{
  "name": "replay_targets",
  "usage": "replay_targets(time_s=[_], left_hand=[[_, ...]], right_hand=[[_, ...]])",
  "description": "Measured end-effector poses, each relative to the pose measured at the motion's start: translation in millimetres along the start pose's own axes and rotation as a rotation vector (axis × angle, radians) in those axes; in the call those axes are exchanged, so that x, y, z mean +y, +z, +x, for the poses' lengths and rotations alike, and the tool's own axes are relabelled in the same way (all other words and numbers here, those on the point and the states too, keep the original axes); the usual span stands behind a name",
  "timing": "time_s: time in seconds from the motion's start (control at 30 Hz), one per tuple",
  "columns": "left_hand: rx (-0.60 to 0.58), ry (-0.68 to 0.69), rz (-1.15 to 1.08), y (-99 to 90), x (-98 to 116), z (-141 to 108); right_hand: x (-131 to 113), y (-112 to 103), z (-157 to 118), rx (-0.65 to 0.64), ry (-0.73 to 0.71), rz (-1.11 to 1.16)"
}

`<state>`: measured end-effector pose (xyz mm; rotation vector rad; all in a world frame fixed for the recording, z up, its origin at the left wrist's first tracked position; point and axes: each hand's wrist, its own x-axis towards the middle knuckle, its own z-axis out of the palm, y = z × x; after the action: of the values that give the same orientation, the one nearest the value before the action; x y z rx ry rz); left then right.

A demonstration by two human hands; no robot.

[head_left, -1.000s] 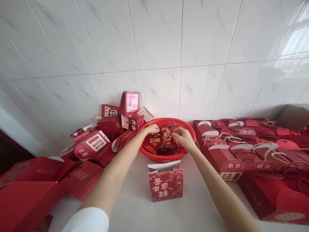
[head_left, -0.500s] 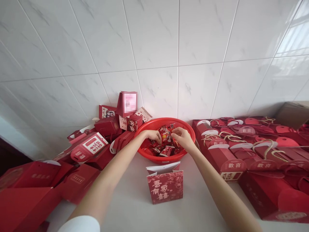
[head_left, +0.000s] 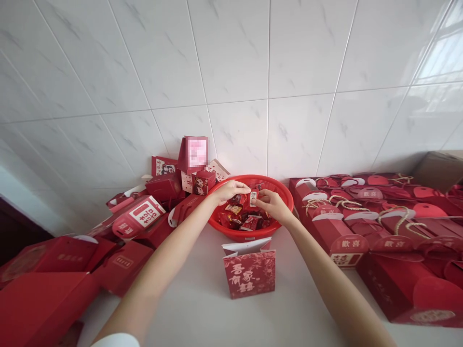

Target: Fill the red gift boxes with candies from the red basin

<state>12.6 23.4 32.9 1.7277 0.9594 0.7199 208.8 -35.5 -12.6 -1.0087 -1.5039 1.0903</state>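
Over the red plastic basket (head_left: 249, 236), my right hand (head_left: 274, 205) pinches a small wrapped candy (head_left: 253, 198) with a white label panel bearing dark characters. My left hand (head_left: 230, 192) is on the basket's left side, its fingers pressed together and their tips close to that candy's left edge. What those left fingers hold, if anything, is hidden. Below both hands, several wrapped candies (head_left: 250, 223) in red, dark and yellow lie in the basket. In front of it stands a red paper gift box (head_left: 249, 274) with white characters, its top open.
Red gift boxes (head_left: 123, 265) are heaped along the left side, one with a pink panel (head_left: 193, 154) on top. Rows of closed red boxes (head_left: 350, 241) with cord handles fill the right. A brown carton (head_left: 439, 168) and the tiled wall (head_left: 238, 135) are behind.
Both hands have lifted slightly from among the candies and drawn together. A white-labelled candy now shows at the right fingertips. The view has shifted slightly.
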Motion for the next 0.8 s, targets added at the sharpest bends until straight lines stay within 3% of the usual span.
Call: replay_targets(time_s=[0.23, 0.4, 0.5, 0.8], left_hand=[[0.138, -0.012, -0.185, 9.3, 3.8, -7.2], [0.195, -0.078, -0.190, 8.0, 1.5, -14.1], [0.267, -0.072, -0.239, 12.0, 3.1, -15.0], [0.312, 0.053, -0.265, 51.9, 17.1, 3.5]], right_hand=[[-3.4, -0.2, -1.5, 0.092, 0.041, 0.200], [-0.2, 0.1, 0.1, 0.140, -0.012, 0.194], [-0.4, 0.5, 0.2, 0.127, 0.037, 0.182], [-14.8, -2.5, -2.2, 0.085, 0.073, 0.292]])
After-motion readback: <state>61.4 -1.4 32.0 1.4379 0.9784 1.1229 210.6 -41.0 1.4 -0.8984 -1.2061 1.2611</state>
